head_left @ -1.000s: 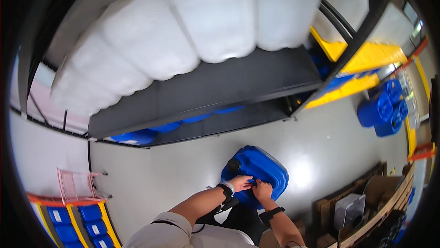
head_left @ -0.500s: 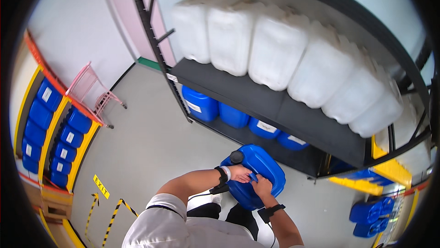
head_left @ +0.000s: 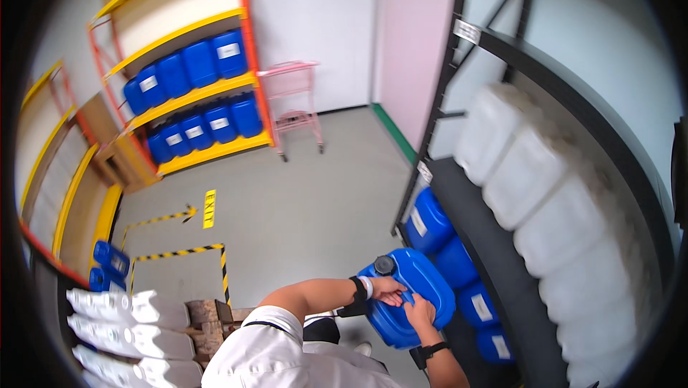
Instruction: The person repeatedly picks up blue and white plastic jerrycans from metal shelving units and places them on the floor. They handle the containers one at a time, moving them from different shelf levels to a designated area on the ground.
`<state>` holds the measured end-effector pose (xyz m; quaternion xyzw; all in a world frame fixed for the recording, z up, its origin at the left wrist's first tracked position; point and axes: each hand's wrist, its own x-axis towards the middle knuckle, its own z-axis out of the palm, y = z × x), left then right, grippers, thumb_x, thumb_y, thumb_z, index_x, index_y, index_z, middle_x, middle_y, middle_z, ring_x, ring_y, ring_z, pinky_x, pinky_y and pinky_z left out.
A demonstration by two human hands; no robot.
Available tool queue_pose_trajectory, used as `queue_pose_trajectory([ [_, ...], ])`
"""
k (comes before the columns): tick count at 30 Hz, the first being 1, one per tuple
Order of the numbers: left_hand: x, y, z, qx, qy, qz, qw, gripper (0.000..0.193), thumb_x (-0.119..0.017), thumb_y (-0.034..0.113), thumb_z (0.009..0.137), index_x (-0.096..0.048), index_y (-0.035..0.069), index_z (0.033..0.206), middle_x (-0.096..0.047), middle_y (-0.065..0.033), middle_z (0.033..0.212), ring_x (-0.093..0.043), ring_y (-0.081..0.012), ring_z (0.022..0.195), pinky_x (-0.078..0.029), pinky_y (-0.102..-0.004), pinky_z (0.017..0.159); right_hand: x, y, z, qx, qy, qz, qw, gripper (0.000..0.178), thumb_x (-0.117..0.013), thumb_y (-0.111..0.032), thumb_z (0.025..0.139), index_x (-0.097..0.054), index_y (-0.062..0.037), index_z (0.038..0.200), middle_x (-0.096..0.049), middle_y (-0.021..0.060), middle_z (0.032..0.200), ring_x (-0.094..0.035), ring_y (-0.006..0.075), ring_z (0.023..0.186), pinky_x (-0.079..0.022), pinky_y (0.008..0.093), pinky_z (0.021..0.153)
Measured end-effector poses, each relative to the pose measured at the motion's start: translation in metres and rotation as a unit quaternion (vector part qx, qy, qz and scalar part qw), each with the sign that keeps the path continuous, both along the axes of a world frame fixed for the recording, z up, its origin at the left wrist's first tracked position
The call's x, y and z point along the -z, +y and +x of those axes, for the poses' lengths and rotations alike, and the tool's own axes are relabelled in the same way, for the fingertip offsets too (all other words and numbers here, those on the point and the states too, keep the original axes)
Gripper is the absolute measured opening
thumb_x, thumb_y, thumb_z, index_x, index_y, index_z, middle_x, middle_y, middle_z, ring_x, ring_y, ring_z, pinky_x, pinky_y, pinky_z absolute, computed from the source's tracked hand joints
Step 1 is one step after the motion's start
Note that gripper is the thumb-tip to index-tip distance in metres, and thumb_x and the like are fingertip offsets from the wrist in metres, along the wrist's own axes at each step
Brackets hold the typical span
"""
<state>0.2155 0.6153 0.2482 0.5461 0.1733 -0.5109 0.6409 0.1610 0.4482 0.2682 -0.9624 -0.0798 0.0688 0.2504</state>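
A blue plastic jerrycan (head_left: 428, 280) with a black screw cap (head_left: 385, 265) hangs in front of my body, above the floor. Both hands meet at the handle on its top. My left hand (head_left: 389, 290) curls around the handle from the left, palm partly turned up. Close beside it, my right hand (head_left: 419, 311) grips the same handle from the near right. The fingers of both hands are closed. My body hides part of the floor below, and the underside of the jerrycan is out of sight.
On the right a black rack (head_left: 494, 245) holds white jerrycans (head_left: 527, 180) above and blue ones (head_left: 430, 219) below. A yellow-and-orange rack (head_left: 204, 156) with blue jerrycans stands far left. A pink cart (head_left: 290, 101) is beside it. White jerrycans (head_left: 132, 334) stand near left on wooden pallets (head_left: 208, 327).
My view and body have turned left, so the black rack now sits at the right and the yellow rack ahead. The blue jerrycan has come along in both hands.
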Motion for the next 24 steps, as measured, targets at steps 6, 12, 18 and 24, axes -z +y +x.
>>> queue_pose_trajectory([
  [6,-0.010,0.109,0.023,-0.116,-0.018,0.007,0.993,0.031,-0.052,0.029,0.086,-0.052,-0.001,0.095,-0.063,-0.0099,0.076,-0.062,-0.0156,0.062,-0.052,-0.0225,0.052,-0.001,0.105,0.065,-0.107,0.007,-0.002,0.994,0.034,-0.057,-0.023,0.070,-0.060,-0.0026,0.098,-0.061,0.0230,0.082,-0.059,0.0371,0.080,-0.045,0.0424,0.074],
  [12,0.011,0.252,0.042,-0.208,-0.010,0.003,0.978,0.033,-0.053,0.031,0.084,-0.055,-0.001,0.089,-0.063,-0.0083,0.074,-0.062,-0.0145,0.060,-0.052,-0.0219,0.050,0.026,0.248,0.120,-0.202,-0.009,0.005,0.979,0.035,-0.058,-0.026,0.068,-0.061,-0.0047,0.095,-0.061,0.0212,0.078,-0.060,0.0353,0.075,-0.047,0.0420,0.070],
  [18,0.021,0.375,0.073,-0.277,-0.018,0.006,0.961,0.034,-0.053,0.034,0.083,-0.056,0.000,0.089,-0.061,-0.0087,0.075,-0.062,-0.0163,0.060,-0.052,-0.0244,0.050,0.016,0.375,0.163,-0.262,-0.034,0.021,0.964,0.032,-0.057,-0.023,0.066,-0.062,-0.0034,0.089,-0.061,0.0217,0.075,-0.059,0.0367,0.072,-0.046,0.0434,0.068],
  [24,-0.002,0.469,0.073,-0.367,-0.053,0.008,0.929,0.038,-0.052,0.031,0.084,-0.052,-0.006,0.089,-0.060,-0.0133,0.070,-0.061,-0.0194,0.053,-0.052,-0.0267,0.045,0.005,0.480,0.193,-0.328,-0.033,0.029,0.944,0.035,-0.057,-0.019,0.064,-0.061,-0.0004,0.093,-0.061,0.0227,0.078,-0.059,0.0373,0.075,-0.045,0.0431,0.070],
])
